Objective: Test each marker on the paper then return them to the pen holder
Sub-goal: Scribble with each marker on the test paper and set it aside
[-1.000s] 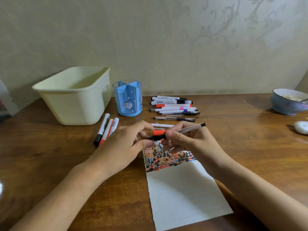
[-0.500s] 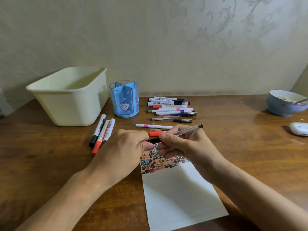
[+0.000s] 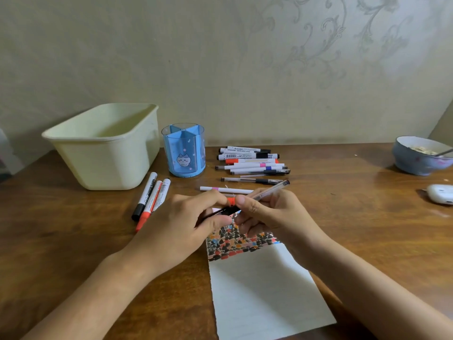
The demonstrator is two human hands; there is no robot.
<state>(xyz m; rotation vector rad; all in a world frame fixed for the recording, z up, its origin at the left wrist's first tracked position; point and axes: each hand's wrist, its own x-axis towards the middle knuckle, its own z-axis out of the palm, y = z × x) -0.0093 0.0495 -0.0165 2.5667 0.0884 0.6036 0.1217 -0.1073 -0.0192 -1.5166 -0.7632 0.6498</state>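
A: Progress? Holder [image 3: 183, 153] looks empty; paper [image 3: 245, 241] has many swatches.

B: Both hands, left [image 3: 181, 224] and right [image 3: 264, 212], pinch one pen [image 3: 267, 192] above the paper, possibly capping. Markers [image 3: 250, 160] remain.

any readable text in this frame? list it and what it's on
"WHITEBOARD MARKER", seen upside down: white markers at the back of the loose pile.
Black lettering on the black-capped marker left of the hands: too blurred to read.
Barcode and small print on the two markers beside it: too small to read.
Pen holder: only a cartoon cat, no words.
Paper: colour test marks only, no text.
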